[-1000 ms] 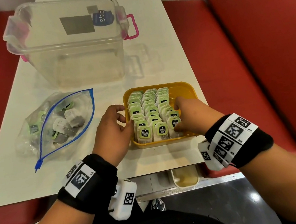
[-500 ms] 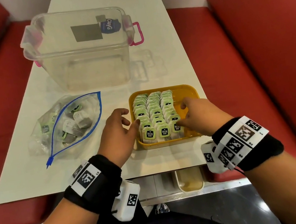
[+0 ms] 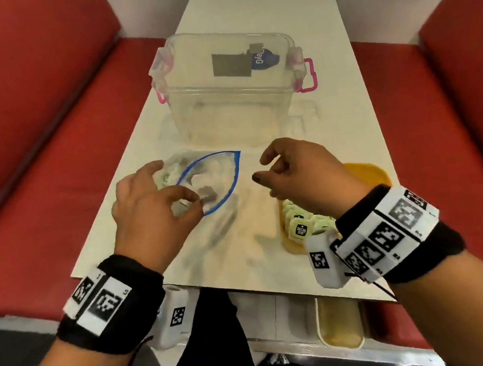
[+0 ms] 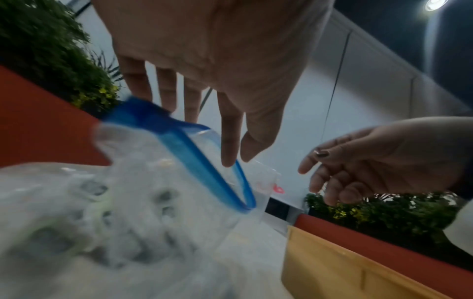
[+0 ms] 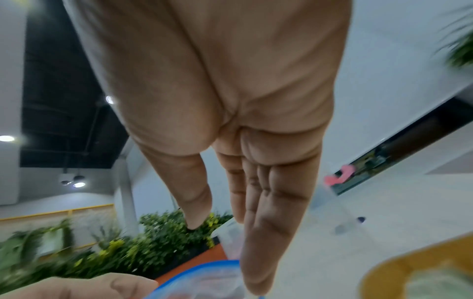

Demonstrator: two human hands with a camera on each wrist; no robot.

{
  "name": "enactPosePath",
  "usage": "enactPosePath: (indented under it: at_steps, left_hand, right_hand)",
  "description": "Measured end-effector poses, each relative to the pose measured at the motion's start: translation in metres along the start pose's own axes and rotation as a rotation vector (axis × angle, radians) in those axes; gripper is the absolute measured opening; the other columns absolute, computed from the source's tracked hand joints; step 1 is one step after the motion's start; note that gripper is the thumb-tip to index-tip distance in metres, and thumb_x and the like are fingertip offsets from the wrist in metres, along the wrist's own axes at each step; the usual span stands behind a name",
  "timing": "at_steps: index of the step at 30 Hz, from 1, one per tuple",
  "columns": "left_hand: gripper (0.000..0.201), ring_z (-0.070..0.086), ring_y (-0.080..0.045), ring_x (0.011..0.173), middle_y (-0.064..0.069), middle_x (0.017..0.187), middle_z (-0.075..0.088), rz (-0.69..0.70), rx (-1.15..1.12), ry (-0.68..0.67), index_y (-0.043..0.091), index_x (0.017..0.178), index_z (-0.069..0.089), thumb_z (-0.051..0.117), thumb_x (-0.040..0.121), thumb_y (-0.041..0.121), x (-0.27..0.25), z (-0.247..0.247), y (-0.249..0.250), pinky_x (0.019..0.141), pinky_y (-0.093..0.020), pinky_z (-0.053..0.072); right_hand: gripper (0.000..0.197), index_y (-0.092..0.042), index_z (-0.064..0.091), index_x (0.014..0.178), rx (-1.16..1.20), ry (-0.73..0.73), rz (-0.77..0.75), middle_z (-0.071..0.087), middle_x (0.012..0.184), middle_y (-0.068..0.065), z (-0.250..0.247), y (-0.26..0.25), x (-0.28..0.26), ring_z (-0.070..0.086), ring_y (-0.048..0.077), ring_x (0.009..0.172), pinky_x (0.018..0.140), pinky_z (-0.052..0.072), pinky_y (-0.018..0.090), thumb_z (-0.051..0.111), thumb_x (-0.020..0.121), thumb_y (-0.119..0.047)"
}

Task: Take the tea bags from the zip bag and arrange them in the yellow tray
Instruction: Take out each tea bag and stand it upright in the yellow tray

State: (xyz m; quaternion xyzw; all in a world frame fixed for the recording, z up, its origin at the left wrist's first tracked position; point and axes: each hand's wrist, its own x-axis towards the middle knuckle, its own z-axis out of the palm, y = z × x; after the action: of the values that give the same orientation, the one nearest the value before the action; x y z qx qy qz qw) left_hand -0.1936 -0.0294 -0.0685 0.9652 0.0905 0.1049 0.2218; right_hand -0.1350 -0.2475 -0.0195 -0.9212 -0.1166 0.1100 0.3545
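Rows of tea bags [image 3: 300, 229] fill the yellow tray [image 3: 372, 175] nearest the desk [image 3: 243, 245] edge; beyond, the left hand [image 3: 150, 209] pinches the zip bag [image 3: 211, 181] mouth, best held wide while the right hand [image 3: 301, 170], fingers loose and empty, reaches inside

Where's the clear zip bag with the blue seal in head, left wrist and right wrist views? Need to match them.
Head: clear zip bag with the blue seal sits centre-left on the white table, at the left hand.
Left wrist: fills the lower left, seal running diagonally.
Right wrist: only its seal edge, bottom centre.
Shared landmark: yellow tray.
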Motion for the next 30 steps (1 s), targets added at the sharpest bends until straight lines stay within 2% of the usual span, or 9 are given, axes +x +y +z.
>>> enactPosePath:
  at_steps: [4, 7, 10, 14, 17, 20, 23, 27, 30]
  left_hand:
    - [0.019, 0.06, -0.02, 0.1, 0.002, 0.132, 0.056, -0.029, -0.107, -0.077, 0.027, 0.103, 0.072, 0.065, 0.086, 0.023, -0.004, 0.005, -0.026, 0.086, -0.03, 0.044]
    - [0.037, 0.06, -0.015, 0.076, 0.003, 0.127, 0.06, -0.026, -0.186, -0.026, 0.023, 0.121, 0.065, 0.065, 0.085, 0.014, -0.007, 0.007, -0.03, 0.079, -0.025, 0.046]
    - [0.055, 0.06, -0.015, 0.079, 0.006, 0.132, 0.054, 0.009, -0.287, 0.009, 0.022, 0.134, 0.055, 0.068, 0.082, 0.009, -0.01, 0.005, -0.033, 0.079, -0.021, 0.044]
    - [0.063, 0.055, -0.002, 0.08, 0.015, 0.14, 0.045, 0.075, -0.331, -0.05, 0.03, 0.138, 0.049, 0.066, 0.082, 0.009, -0.015, 0.005, -0.035, 0.075, -0.007, 0.041]
    - [0.064, 0.058, -0.007, 0.077, 0.021, 0.134, 0.044, 0.123, -0.383, -0.071, 0.033, 0.137, 0.05, 0.064, 0.08, 0.006, -0.018, 0.005, -0.031, 0.074, -0.012, 0.047]
    - [0.063, 0.059, -0.007, 0.076, 0.026, 0.13, 0.041, 0.159, -0.379, -0.077, 0.033, 0.134, 0.052, 0.064, 0.079, 0.006, -0.021, 0.003, -0.029, 0.075, -0.018, 0.05]
    - [0.063, 0.059, -0.005, 0.079, 0.026, 0.131, 0.04, 0.154, -0.373, -0.084, 0.032, 0.135, 0.052, 0.063, 0.078, 0.006, -0.024, 0.003, -0.031, 0.079, -0.02, 0.05]
    - [0.062, 0.056, 0.0, 0.078, 0.013, 0.14, 0.045, 0.132, -0.358, -0.089, 0.03, 0.137, 0.051, 0.063, 0.08, 0.007, -0.023, 0.006, -0.035, 0.083, -0.021, 0.05]
    - [0.062, 0.053, 0.002, 0.079, 0.012, 0.14, 0.045, 0.118, -0.366, -0.072, 0.03, 0.137, 0.05, 0.063, 0.08, 0.006, -0.024, 0.007, -0.037, 0.085, -0.02, 0.048]
  right_hand:
    - [0.014, -0.016, 0.064, 0.097, -0.157, -0.142, -0.213, 0.068, 0.086, -0.002, 0.04, -0.032, 0.018, 0.06, 0.016, 0.08, 0.067, 0.043, 0.026, 0.058, 0.091, -0.028]
    - [0.018, -0.011, 0.066, 0.099, -0.32, -0.235, -0.323, 0.068, 0.097, 0.006, 0.074, -0.043, 0.027, 0.061, 0.025, 0.089, 0.074, 0.046, 0.033, 0.05, 0.093, -0.016]
    - [0.015, -0.007, 0.06, 0.092, -0.571, -0.347, -0.318, 0.059, 0.082, 0.008, 0.096, -0.043, 0.033, 0.055, 0.029, 0.079, 0.063, 0.036, 0.03, 0.046, 0.09, -0.005]
    - [0.029, -0.01, 0.042, 0.065, -0.635, -0.392, -0.224, 0.043, 0.065, 0.002, 0.107, -0.048, 0.048, 0.047, 0.027, 0.077, 0.066, 0.031, 0.028, 0.048, 0.093, -0.008]
    - [0.019, -0.005, 0.06, 0.101, -0.615, -0.357, -0.241, 0.063, 0.099, 0.01, 0.115, -0.055, 0.065, 0.059, 0.027, 0.098, 0.078, 0.039, 0.029, 0.051, 0.095, -0.02]
    - [0.019, -0.014, 0.056, 0.106, -0.724, -0.476, -0.203, 0.058, 0.104, 0.008, 0.125, -0.055, 0.077, 0.057, 0.022, 0.096, 0.081, 0.039, 0.029, 0.053, 0.093, -0.028]
    - [0.041, -0.014, 0.049, 0.129, -0.8, -0.532, -0.159, 0.053, 0.131, 0.008, 0.14, -0.049, 0.077, 0.052, 0.025, 0.119, 0.099, 0.039, 0.035, 0.052, 0.092, -0.032]
    - [0.052, -0.014, 0.051, 0.13, -0.602, -0.447, -0.071, 0.059, 0.126, 0.009, 0.128, -0.049, 0.079, 0.057, 0.03, 0.115, 0.089, 0.047, 0.038, 0.065, 0.082, -0.03]
    - [0.056, 0.001, 0.047, 0.127, -0.899, -0.471, 0.006, 0.055, 0.113, 0.019, 0.153, -0.06, 0.06, 0.058, 0.031, 0.113, 0.087, 0.046, 0.035, 0.068, 0.075, -0.009]
